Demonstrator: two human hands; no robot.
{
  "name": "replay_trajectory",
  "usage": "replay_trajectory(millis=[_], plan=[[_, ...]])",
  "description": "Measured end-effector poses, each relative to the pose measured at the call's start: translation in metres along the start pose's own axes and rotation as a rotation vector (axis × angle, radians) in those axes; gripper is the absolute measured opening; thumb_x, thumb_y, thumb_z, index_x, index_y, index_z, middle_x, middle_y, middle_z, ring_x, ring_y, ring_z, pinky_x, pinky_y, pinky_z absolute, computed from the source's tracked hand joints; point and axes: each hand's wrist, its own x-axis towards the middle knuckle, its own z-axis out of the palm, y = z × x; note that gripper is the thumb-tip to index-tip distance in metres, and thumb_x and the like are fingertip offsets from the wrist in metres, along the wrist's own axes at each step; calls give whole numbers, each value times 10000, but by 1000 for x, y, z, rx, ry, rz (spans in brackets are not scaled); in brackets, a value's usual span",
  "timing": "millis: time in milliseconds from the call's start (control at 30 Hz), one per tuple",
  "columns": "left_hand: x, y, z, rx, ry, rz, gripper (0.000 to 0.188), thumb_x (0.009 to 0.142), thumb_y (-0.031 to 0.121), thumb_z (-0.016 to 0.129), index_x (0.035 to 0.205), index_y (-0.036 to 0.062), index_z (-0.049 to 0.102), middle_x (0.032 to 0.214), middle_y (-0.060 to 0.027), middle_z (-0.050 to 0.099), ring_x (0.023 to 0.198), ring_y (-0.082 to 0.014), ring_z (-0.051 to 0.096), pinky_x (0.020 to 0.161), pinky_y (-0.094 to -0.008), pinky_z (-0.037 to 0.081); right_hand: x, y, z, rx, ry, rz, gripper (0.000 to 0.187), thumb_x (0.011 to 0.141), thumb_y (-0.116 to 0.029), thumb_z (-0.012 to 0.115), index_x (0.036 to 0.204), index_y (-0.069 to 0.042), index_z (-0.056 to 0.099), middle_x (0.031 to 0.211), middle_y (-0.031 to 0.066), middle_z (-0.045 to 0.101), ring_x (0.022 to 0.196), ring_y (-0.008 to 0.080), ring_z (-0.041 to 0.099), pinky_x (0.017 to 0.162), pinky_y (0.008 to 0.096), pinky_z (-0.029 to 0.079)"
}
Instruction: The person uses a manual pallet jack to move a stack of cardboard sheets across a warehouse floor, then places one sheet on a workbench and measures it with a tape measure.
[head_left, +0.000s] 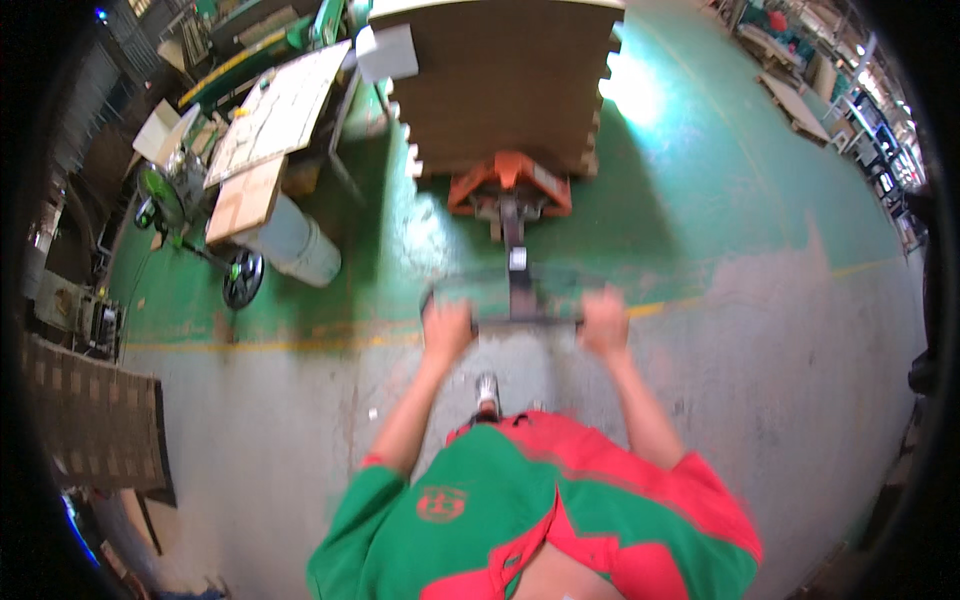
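Green-and-red shirt (440, 510) is right up close to the lens, on the near side of the orange pallet jack (512, 172), which is my landmark for everything here. Left hand (449, 325) and right hand (604, 320) are both closed around opposite ends of the jack's handle (530, 321), a bit blurry but clearly gripping.

Progress-wise, my read is mid-haul: the big brown stack (500, 90) sits just beyond the jack's body and looks loaded onto it, though the forks are hidden, so I can't swear to it. Setting it down looks like the part that's left, and no drop spot stands out.

Room to move: left of the jack is the tight side, with a paper-covered table (275, 115) near the stack, plus a pale bucket (315, 255) and a black wheel (243, 278) jutting out. Right of the jack there's a wide stretch of green floor (700, 220) before some flat boards (795, 107), well apart. Grey floor (760, 380) spreads out on the jack's near side too, past a yellow line (650, 309).
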Motion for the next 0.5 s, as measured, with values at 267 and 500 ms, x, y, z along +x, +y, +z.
replay_trajectory(millis=[267, 500], plan=[[-46, -30, 32, -112, -730, -61, 230, 659, 197, 690, 836, 55, 727, 889, -192, 705, 868, -378, 688, 770, -508, 544, -31, -3, 38, -25, -551, -20, 197, 558, -199, 666, 693, -60, 699, 748, 205, 667, 782, 396, 656, 701, 472, 552], [-40, 18, 22, 53, -596, -122, 302, 695, 102, 646, 987, 38, 683, 921, -213, 688, 837, -408, 652, 793, -481, 509, -19, -8, 8, -55, -284, 18, 173, 581, -121, 701, 740, -54, 716, 847, 184, 683, 847, 352, 653, 986, 464, 460]])
